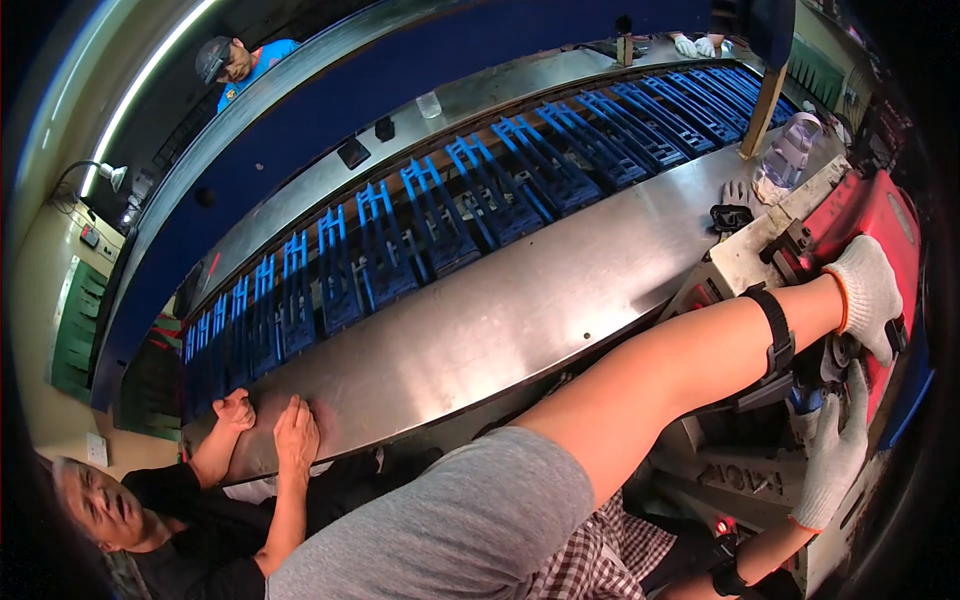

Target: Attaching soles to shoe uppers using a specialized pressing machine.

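Gloves cover both our hands at the far right. Our left hand (868, 292) lies flat, fingers spread and holding nothing, on the red machine (880, 215). Our right hand (835, 450) hangs just below it, fingers straight and loose, empty, beside the machine's grey base (735, 470). Left of us runs the steel tabletop (480, 320), with blue racks (450, 215) beyond it. A co-worker's bare hands (270, 425) rest on its near left end.

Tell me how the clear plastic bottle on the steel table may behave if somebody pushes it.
The bottle stands upright and looks tall and narrow, so it would probably tip. It looks mostly empty, so likely light. The steel table looks smooth; it may slide first.
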### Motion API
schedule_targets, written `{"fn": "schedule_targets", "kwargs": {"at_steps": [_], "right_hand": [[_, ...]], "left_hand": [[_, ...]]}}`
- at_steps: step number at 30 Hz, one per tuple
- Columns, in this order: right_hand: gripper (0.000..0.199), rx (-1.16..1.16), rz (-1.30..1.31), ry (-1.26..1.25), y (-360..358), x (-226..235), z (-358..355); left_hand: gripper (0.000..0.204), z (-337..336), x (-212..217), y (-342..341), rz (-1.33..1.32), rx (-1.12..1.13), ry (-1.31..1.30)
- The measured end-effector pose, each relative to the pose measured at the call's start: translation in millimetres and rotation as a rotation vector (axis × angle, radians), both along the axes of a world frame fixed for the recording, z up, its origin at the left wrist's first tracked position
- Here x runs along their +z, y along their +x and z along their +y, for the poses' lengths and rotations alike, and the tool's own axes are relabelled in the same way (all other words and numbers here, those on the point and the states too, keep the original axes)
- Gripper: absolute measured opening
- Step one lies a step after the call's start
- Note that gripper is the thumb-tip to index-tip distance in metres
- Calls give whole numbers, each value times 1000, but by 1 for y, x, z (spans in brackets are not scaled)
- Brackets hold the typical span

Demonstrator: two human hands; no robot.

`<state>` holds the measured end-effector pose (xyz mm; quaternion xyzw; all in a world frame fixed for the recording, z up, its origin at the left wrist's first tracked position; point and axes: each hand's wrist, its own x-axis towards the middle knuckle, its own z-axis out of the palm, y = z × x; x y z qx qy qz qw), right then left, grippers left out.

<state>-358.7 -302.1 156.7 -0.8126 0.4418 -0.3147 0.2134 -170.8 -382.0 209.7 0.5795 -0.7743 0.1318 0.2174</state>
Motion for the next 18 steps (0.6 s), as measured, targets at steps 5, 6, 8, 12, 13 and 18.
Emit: {"fn": "schedule_targets", "kwargs": {"at_steps": [5, 6, 8, 12, 13, 18], "right_hand": [[47, -14, -18, 86, 2, 4, 3], [47, -12, -17, 86, 2, 3, 1], [47, -10, -47, 94, -2, -3, -5], [47, -5, -48, 99, -7, -4, -7], [47, 29, -74, 113, -8, -4, -7], [46, 117, -99, 135, -12, 0, -7]], "left_hand": [[64, -2, -3, 0, -8, -7, -10], [64, -3, -2, 0, -6, -6, -11], [71, -5, 0, -1, -18, 8, 52], [72, -6, -1, -1, -15, -8, 47], [72, -6, -1, -1, -17, -7, 48], [72, -5, 0, -1, -13, -10, 58]]}}
